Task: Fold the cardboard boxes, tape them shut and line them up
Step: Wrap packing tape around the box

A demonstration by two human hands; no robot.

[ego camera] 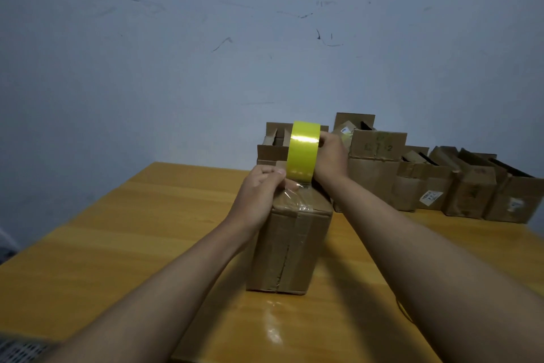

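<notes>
From the head camera, a closed cardboard box [290, 247] stands upright near the middle of the wooden table [117, 233], its top face turned up toward the person so the seam can be sealed. The left hand [260, 189] sits at the box's top near edge, its fingers [272, 172] curled and pinching the loose end of the clear tape [294, 196] down onto the cardboard, seemingly to anchor the strip while it is drawn out. The right hand [331, 153] holds the yellow tape roll [303, 150] on edge just above the far side of the box top, fingers wrapped round the roll, with the tape stretched between roll and left hand. That raised, upright hold probably keeps the strip taut and in line with the seam.

Behind and to the right, a row of other boxes [441, 180] stands against the wall [206, 38], several with flaps still open, likely waiting for taping or already lined up.
</notes>
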